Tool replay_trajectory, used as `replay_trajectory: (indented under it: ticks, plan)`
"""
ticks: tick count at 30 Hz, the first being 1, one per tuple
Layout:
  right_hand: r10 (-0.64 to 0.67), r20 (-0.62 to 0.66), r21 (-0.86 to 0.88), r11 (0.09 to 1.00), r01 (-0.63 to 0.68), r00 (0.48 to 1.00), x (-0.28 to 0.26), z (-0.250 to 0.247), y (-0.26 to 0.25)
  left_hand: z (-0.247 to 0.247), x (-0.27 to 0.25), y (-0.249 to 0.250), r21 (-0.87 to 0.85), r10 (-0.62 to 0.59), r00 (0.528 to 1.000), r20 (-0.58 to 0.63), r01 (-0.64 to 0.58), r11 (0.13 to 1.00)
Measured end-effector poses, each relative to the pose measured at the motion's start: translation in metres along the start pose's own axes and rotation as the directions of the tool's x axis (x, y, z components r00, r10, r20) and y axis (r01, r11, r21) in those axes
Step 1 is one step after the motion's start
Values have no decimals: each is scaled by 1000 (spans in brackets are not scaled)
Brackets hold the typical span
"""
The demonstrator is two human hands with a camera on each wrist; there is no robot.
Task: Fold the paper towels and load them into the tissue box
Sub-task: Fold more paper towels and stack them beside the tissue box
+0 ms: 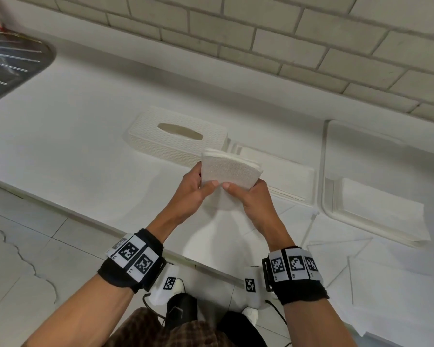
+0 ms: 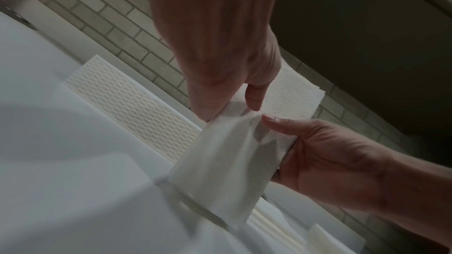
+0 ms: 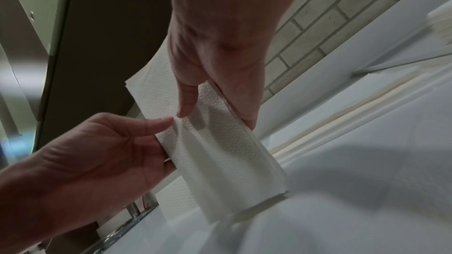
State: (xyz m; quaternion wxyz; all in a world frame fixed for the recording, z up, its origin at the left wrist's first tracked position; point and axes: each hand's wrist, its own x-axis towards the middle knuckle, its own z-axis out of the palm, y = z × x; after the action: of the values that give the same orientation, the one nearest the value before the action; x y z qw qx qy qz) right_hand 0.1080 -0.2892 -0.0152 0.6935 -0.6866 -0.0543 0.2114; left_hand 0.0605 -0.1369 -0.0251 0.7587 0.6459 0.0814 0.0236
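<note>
I hold a folded stack of white paper towels upright over the counter, its lower end near the surface. My left hand pinches its left edge and my right hand pinches its right edge, thumbs on the near face. In the left wrist view the left hand pinches the towels. In the right wrist view the right hand pinches the towels. Just behind stands the white woven tissue box cover with an oval slot on top. To its right lies a flat white box base.
A large white tray at the right holds a pile of paper towels. Loose unfolded towels lie on the counter's front right. A steel sink drainer sits at the far left. A tiled wall backs the counter.
</note>
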Motion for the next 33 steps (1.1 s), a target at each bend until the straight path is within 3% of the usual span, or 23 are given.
replay_trajectory:
  ticks: [6,11,14,17,19,22,25,28,33]
  plan:
    - [-35,19,-48,998,36,999,-2,-3,-6,-6,4,-4,134,5,999,-47,1,991]
    - [-204,37,-174,963,207,978,1,-23,-52,-12,16,15,340,23,999,-26,-13,940]
    - [-115,190,-436,880,188,975,9,-31,-68,-6,23,27,472,21,998,66,-49,880]
    - [-36,164,-570,812,125,986,14,-37,-61,-3,26,36,499,-40,990,136,-33,866]
    - [-33,71,-501,863,65,997,12,-49,-54,-18,27,37,427,-80,991,111,25,904]
    - [19,-24,-239,971,-24,1000,6,-68,-38,-46,26,33,224,-134,990,49,120,967]
    - [81,-51,-74,994,-85,995,3,-67,-16,-51,22,18,21,-208,977,55,207,978]
    - [120,-51,-92,988,-124,992,5,-57,6,-39,21,1,65,-241,970,-39,243,968]
    - [67,-58,-151,986,-76,996,4,-53,17,-42,19,-15,128,-171,976,-137,189,974]
